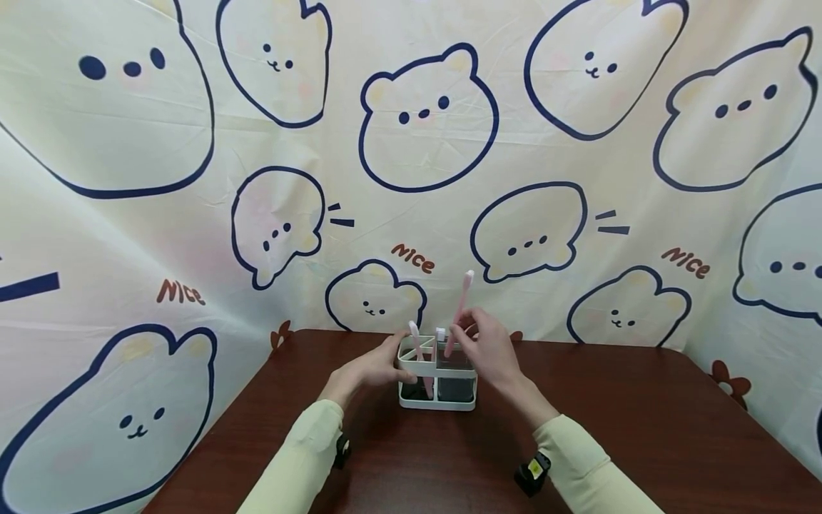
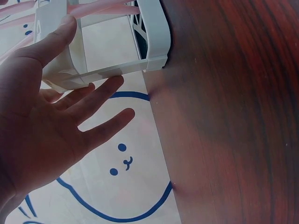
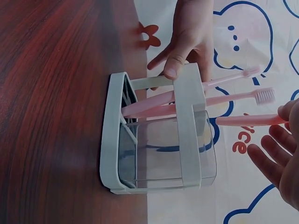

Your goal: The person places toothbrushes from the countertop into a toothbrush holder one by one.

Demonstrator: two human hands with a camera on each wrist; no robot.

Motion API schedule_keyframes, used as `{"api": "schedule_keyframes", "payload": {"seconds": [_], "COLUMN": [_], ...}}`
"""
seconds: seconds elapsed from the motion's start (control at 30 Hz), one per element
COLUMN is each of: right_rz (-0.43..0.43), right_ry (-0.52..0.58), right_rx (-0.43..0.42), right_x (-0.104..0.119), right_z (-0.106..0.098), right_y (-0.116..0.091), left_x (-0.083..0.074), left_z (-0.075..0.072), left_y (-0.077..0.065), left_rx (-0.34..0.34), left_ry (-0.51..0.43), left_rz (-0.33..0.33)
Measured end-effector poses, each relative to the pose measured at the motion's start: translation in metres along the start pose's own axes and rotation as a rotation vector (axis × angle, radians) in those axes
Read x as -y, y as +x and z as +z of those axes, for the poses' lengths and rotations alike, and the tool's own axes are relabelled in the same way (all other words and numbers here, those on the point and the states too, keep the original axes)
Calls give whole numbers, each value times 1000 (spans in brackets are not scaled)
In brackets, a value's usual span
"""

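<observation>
A pale toothbrush holder [image 1: 443, 373] stands on the table. My left hand [image 1: 372, 364] grips its left side by the upper frame, thumb in front and fingers behind in the left wrist view. Two pink toothbrushes [image 3: 229, 99] stand in the divided section beside that hand. A clear cup [image 3: 159, 154] fills the other section. My right hand [image 1: 486, 350] pinches a third pink toothbrush [image 3: 247, 120], bristles up. Its lower end is at the cup's mouth in the right wrist view; whether it is inside I cannot tell.
The dark wooden table [image 1: 578, 414] spreads out on both sides of the holder. A cream cloth [image 1: 424, 157] with cartoon animal outlines hangs right behind the table's far edge. Both forearms wear dark wrist cameras [image 1: 533, 474].
</observation>
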State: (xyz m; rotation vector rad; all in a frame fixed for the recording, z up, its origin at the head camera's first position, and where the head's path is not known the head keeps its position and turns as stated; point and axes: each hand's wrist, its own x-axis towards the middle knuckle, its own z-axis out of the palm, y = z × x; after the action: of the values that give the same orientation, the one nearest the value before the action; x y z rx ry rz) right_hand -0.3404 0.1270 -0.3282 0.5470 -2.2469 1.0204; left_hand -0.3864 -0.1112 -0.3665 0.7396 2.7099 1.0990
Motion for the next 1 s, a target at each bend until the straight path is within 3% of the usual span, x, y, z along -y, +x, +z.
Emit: {"api": "schedule_keyframes", "payload": {"seconds": [0.73,1.0], "right_rz": [39,92], "right_ry": [-29,-49], "right_rx": [80,132], "right_x": [5,3], "right_z": [18,24], "right_y": [2,0], "left_x": [2,3], "left_z": [0,0], "left_y": [1,0], "left_rx": [10,14], "left_ry": [7,-2], "left_rz": [16,18]}}
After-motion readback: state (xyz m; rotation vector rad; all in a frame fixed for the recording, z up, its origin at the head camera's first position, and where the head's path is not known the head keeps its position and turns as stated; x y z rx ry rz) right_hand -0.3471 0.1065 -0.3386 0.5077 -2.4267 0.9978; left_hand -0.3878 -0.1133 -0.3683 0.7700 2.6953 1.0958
